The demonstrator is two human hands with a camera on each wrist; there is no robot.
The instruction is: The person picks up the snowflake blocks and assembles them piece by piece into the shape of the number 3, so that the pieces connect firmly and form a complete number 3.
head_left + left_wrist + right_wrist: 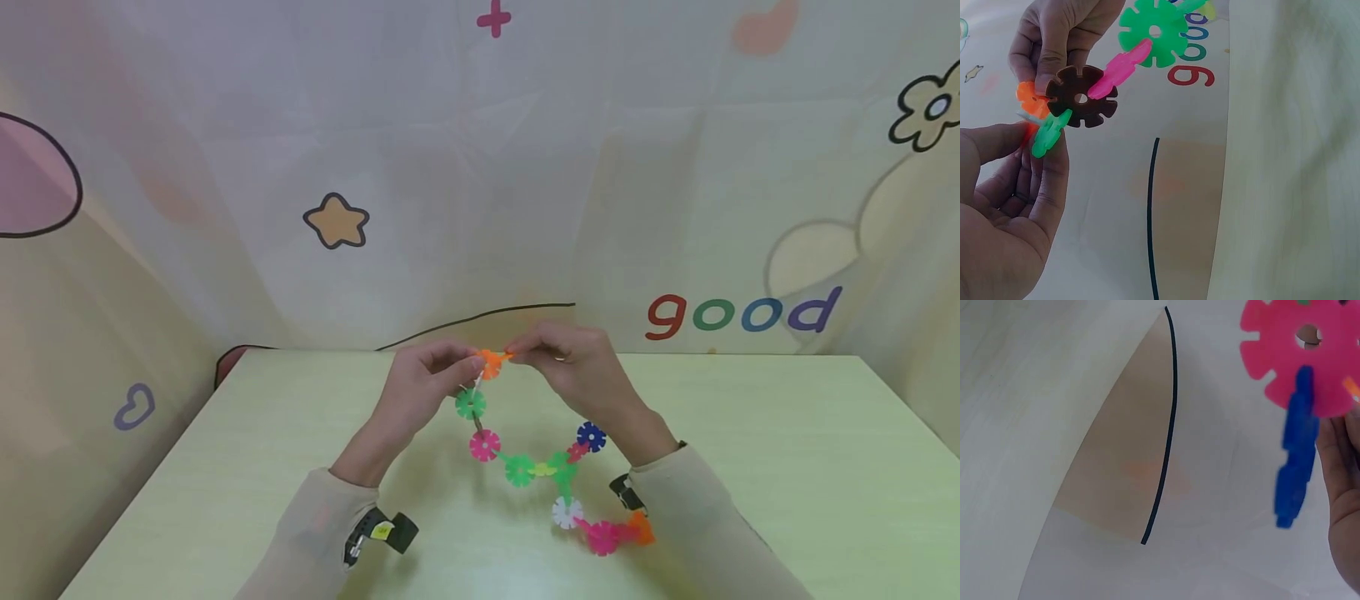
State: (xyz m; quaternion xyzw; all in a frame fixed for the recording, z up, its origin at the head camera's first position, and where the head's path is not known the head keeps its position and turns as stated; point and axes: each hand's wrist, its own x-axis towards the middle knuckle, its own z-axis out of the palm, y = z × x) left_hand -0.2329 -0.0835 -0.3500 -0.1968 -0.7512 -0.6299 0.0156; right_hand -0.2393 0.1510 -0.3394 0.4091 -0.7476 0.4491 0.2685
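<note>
My left hand (420, 375) pinches an orange notched plastic disc (491, 364) between thumb and fingers, above the table. Opposite it, my right hand (573, 362) pinches an orange piece (507, 357), seen edge-on and touching that disc. From the left hand hangs a chain of interlocking snowflake discs: a green disc (470, 404), a brown disc (1082, 98), a pink disc (485, 445) and several more. It branches lower down, one branch ending in a dark blue disc (592, 437) below the right hand. A white disc (567, 512) leads the other branch towards an orange end disc (640, 527).
The pale table (225, 483) stretches out beneath both hands. Behind it hangs a printed cloth backdrop (480, 208) with a star and the word "good". Black straps with small devices (381, 530) are worn at both wrists over light sleeves.
</note>
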